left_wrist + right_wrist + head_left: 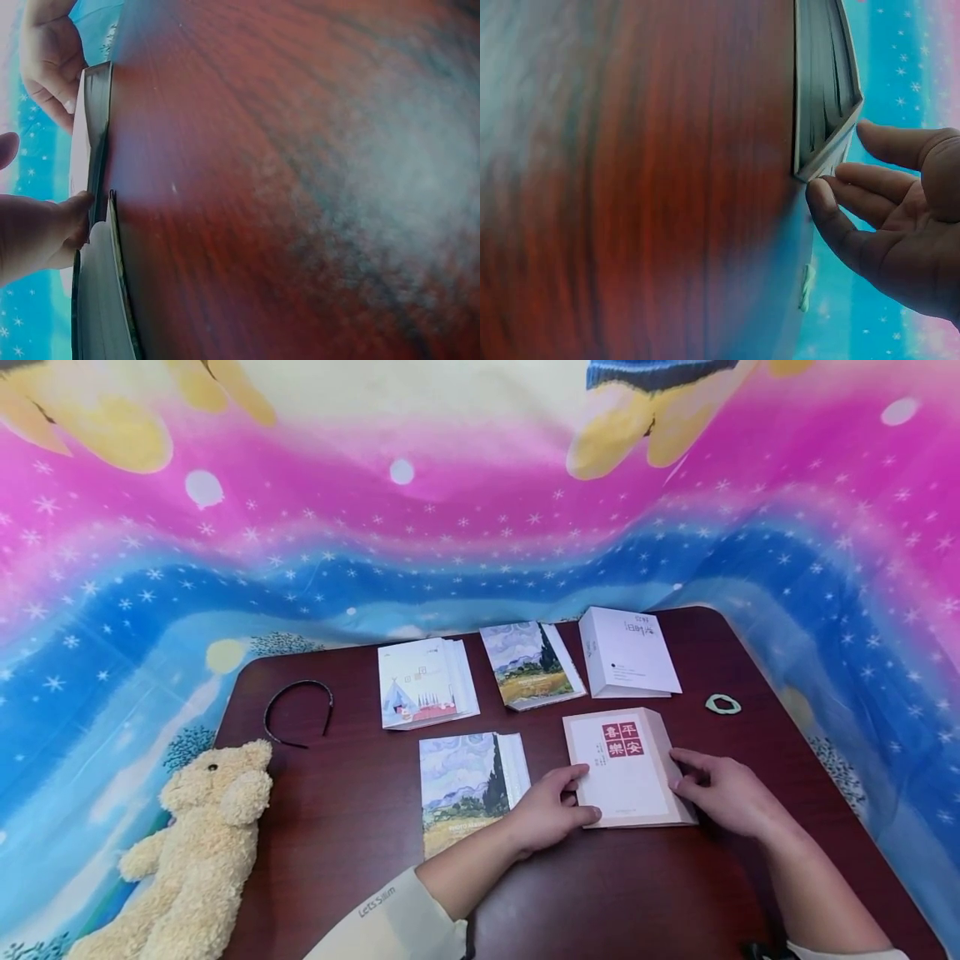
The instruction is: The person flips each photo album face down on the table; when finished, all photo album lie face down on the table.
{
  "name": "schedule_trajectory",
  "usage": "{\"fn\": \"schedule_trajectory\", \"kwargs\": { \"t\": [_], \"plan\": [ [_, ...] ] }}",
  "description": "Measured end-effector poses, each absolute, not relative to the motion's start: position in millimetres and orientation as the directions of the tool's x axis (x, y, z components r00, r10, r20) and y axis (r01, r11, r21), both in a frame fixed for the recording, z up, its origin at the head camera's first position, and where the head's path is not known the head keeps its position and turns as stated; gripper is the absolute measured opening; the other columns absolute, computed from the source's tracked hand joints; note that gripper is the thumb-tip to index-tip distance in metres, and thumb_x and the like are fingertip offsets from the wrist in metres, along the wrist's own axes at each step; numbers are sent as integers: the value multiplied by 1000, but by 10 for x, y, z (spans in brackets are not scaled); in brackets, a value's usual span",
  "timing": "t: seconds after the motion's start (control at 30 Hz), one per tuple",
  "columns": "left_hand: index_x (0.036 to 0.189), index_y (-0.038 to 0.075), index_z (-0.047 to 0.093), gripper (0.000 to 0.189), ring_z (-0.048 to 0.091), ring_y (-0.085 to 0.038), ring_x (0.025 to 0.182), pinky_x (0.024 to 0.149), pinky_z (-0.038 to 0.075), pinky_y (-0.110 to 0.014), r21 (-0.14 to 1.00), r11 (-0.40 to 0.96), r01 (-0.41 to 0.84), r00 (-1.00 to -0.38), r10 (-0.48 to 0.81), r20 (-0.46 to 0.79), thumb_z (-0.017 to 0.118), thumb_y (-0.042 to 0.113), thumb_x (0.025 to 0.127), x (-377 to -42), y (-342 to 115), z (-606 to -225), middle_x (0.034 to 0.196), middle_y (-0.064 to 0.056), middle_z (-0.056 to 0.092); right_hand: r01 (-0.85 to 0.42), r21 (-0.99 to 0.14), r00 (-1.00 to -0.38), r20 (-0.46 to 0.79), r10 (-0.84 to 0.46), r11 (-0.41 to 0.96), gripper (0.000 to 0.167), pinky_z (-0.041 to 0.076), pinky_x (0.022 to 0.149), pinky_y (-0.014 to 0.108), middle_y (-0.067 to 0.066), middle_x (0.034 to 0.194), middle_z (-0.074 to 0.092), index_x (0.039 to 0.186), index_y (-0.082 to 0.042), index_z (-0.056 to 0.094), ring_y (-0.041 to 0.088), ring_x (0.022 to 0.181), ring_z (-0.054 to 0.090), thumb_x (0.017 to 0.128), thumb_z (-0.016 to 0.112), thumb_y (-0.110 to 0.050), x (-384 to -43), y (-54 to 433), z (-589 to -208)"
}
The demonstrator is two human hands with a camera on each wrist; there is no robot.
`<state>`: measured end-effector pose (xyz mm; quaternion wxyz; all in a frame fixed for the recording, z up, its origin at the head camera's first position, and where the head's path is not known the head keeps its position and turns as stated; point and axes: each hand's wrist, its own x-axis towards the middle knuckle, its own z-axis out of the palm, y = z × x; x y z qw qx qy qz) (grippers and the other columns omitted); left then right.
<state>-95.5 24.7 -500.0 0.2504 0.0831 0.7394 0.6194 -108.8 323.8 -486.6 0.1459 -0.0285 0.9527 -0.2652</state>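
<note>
We see a glossy, dark reddish-brown worktop (352, 810), its 2 far corners rounded; past its far, left and right edges we find a pink-and-blue cloth (465, 518) printed with white snowflakes.

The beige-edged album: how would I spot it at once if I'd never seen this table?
On the dark red-brown table, look to the nearer of two rows. There, in the head view, a landscape-painted album lies on the left and the beige-edged album on the right. Only the beige-edged one shows a red block of four pale characters on its cover.
</note>
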Motion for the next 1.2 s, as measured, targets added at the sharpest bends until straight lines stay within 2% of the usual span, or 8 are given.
{"fn": "schedule_trajectory", "kwargs": {
  "t": [0.17, 0.37, 0.53, 0.73, 0.9, 1.2],
  "plan": [
    [150, 13, 55, 69, 57, -23, 123, 97, 47, -29, 955, 249, -161, -864, 432, -258, 80, 21, 87, -974, 204, -4993, 136, -8, 58, 8, -533, -968, -217, -127, 846, 67, 52, 76, 42, 25, 124, 67, 148, -1, 55, 30, 96, 62, 97, 73, -41, -1080, 3148, -4806],
    [152, 13, 53, 70, 56, -26, 130, 98, 48, -30, 962, 221, -161, -856, 455, -248, 79, 20, 88, -985, 149, -4965, 145, -11, 54, 11, -562, -974, -192, -117, 827, 64, 48, 65, 33, 9, 99, 68, 148, -2, 55, 24, 85, 59, 96, 74, -35, -1083, 3050, -4731],
    [155, 15, 49, 72, 57, -24, 130, 93, 50, -32, 962, 202, -183, -841, 474, -260, 79, 21, 90, -995, 100, -4943, 144, -12, 57, -6, -588, -979, -160, -123, 809, 63, 45, 59, 29, 5, 91, 64, 148, -4, 57, 21, 78, 56, 95, 75, -33, -1096, 2962, -4689],
    [156, 15, 47, 72, 55, -26, 134, 99, 49, -35, 964, 213, -158, -845, 476, -244, 78, 22, 91, -1016, 62, -4907, 147, -13, 56, -54, -631, -983, -104, -153, 774, 63, 48, 65, 28, 4, 97, 71, 147, -5, 58, 21, 83, 61, 92, 79, -28, -1135, 2867, -4668],
    [156, 16, 48, 71, 54, -26, 136, 104, 48, -38, 961, 245, -128, -861, 453, -231, 78, 24, 91, -1029, 23, -4892, 150, -11, 55, -77, -659, -980, -89, -180, 748, 62, 51, 73, 29, 3, 98, 71, 146, -6, 59, 21, 89, 64, 92, 80, -28, -1186, 2788, -4694],
    [154, 18, 51, 69, 55, -24, 136, 108, 46, -42, 958, 259, -122, -878, 423, -225, 78, 27, 91, -1036, -83, -4868, 152, -9, 54, -88, -674, -971, -105, -213, 734, 62, 53, 84, 41, 3, 103, 73, 148, -10, 58, 22, 95, 68, 93, 79, -28, -1270, 2618, -4728]
  ]
}}
